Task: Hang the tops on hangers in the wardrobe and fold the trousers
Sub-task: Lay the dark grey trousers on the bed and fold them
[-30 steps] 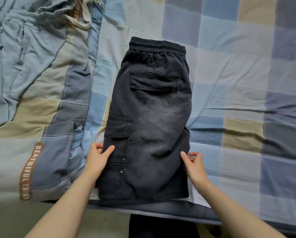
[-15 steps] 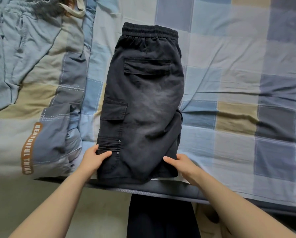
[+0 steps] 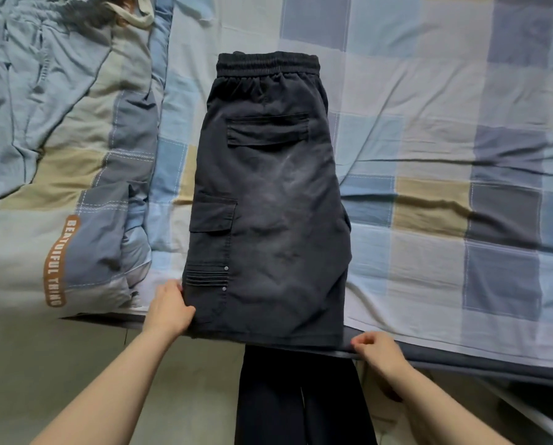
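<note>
Black cargo shorts (image 3: 268,203) lie folded in half lengthwise on the checked bed sheet (image 3: 429,155). Their elastic waistband is at the far end and their hem at the bed's near edge. My left hand (image 3: 169,308) grips the hem's left corner, thumb on top of the fabric. My right hand (image 3: 376,350) has curled fingers and pinches at the hem's right corner, just over the bed edge. Light blue drawstring trousers (image 3: 27,91) lie crumpled at the far left.
A folded quilt (image 3: 85,252) with an orange lettered label lies left of the shorts, under the blue trousers. The dark bed edge (image 3: 461,364) runs across in front of me. My own black trouser legs (image 3: 285,396) and the pale floor (image 3: 44,364) are below.
Both hands slid down the sides of the shorts to the hem corners. My right hand went from lying on the fabric to curling at the right corner.
</note>
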### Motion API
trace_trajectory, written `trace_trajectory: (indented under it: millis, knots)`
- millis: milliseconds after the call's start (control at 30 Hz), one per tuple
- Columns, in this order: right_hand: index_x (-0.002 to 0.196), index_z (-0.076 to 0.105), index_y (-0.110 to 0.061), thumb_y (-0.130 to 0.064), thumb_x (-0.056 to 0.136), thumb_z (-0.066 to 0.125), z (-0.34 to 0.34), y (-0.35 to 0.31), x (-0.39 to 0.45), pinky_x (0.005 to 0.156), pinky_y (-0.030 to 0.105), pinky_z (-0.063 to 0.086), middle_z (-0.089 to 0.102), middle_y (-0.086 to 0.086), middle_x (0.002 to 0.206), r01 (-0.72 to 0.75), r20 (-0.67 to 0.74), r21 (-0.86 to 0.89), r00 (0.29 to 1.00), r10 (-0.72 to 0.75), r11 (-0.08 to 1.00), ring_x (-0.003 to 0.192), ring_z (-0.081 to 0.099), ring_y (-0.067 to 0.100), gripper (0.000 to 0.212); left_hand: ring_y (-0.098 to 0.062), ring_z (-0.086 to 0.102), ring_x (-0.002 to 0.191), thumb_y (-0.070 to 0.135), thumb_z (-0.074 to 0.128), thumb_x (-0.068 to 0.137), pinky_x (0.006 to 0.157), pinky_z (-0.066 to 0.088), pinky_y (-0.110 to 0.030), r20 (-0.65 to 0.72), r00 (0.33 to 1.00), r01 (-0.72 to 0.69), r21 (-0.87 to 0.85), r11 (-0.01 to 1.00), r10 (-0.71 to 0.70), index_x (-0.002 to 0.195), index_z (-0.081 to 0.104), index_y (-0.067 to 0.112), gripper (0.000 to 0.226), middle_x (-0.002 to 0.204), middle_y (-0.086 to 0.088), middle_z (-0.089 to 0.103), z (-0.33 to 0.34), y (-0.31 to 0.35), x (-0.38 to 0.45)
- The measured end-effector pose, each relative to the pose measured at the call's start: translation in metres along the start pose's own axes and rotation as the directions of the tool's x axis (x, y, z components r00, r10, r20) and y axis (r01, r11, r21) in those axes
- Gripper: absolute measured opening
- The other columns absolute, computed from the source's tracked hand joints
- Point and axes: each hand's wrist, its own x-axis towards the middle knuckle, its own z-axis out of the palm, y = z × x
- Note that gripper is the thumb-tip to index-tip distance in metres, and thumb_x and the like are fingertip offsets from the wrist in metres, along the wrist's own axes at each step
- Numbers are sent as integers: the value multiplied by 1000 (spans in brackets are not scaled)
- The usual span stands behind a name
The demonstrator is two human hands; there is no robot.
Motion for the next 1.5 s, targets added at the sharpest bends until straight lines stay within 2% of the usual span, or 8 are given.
trace_trajectory:
  millis: [133,300,533,667,767,1067,1333,1500]
  knots:
    - [100,69,-10,-12,89,58,-40,-37,28,84,29,42,70,11,105,105,-176,-4,979,-104,994,104,62,28,16,-40,47,107,4,64,74,89,42,-47,-306,923,-231,51,972,235,122,50,6,49,117,-19,50,3,50,-14]
    - [113,62,-4,-28,89,61,-82,-111,70,89,36,46,65,10,105,227,-268,194,948,-171,954,98,60,26,33,-21,52,114,7,57,83,98,44,-39,-103,780,-625,-192,757,617,120,55,16,39,118,-1,53,15,146,-19]
    - [114,46,-12,-25,84,70,-68,-152,82,65,26,50,63,10,107,249,-34,463,964,-263,851,88,63,18,40,-19,51,124,44,54,91,100,38,-31,78,868,-432,-372,822,491,142,41,31,54,134,0,55,37,249,3]
    - [120,46,-12,-8,84,58,-45,-154,60,70,27,40,57,-2,100,570,-270,92,804,-530,817,85,54,16,37,-21,60,109,57,69,75,95,46,-31,88,920,-294,-490,820,382,137,45,27,73,116,0,64,30,271,14]
    - [125,46,-10,-10,86,53,-28,-140,36,81,38,47,56,3,105,754,-47,-167,637,-769,635,91,55,20,40,-18,63,96,27,77,70,79,47,-28,13,930,-326,-432,841,367,111,60,19,45,98,2,69,25,262,20]
    - [133,56,-11,-5,83,30,-72,-122,40,96,39,49,54,6,139,599,281,-800,311,-908,-42,128,51,28,56,-11,62,68,23,81,74,67,50,-27,-128,931,-365,-304,880,342,81,60,19,22,68,9,65,29,174,26]
    - [152,-10,-16,-9,99,22,-64,-169,94,117,48,-5,-9,0,161,465,672,-736,408,-618,-493,147,-7,27,62,-34,61,85,-5,61,70,64,48,-39,-163,434,-749,481,455,886,93,64,7,26,94,-10,64,-10,71,45]
    - [154,9,-15,-11,90,15,-63,-172,105,117,53,15,12,0,160,391,674,-736,354,-648,-552,146,14,27,64,-34,59,120,0,36,81,96,49,-49,131,320,-671,730,126,938,136,53,12,58,134,-13,59,-48,17,77]
